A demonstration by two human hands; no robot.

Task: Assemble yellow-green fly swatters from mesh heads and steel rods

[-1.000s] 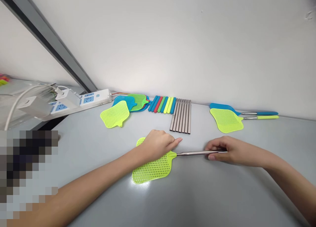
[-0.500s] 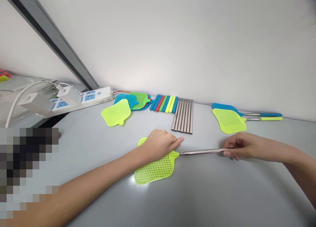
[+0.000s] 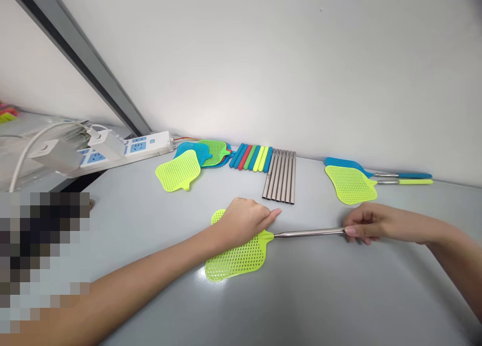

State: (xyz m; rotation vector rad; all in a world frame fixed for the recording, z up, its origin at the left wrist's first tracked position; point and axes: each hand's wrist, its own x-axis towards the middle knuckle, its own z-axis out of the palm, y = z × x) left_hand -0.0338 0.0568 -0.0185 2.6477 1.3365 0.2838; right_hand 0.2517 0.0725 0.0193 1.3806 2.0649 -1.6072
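Note:
A yellow-green fly swatter head (image 3: 241,258) with a perforated face lies flat on the grey table, its neck fitted to a thin metal rod (image 3: 311,233). My left hand (image 3: 244,221) is closed over the head beside the neck, with the thumb pointing right; its curled fingertips are hidden beneath. At the rod's far end, my right hand (image 3: 367,224) pinches the tip between thumb and fingers. Behind my hands lie a row of metal rods (image 3: 279,178) and a row of coloured handles (image 3: 250,158).
Loose swatter heads in yellow-green (image 3: 178,171) and blue (image 3: 194,154) overlap at the back left. Two swatters with handles, one yellow-green (image 3: 350,185) and one blue (image 3: 341,162), lie back right. A power strip (image 3: 156,144) with plugged-in adapters stands left, against the wall.
My right hand has shifted slightly right along the rod to its very end. My left hand and the swatter head stay where they were.

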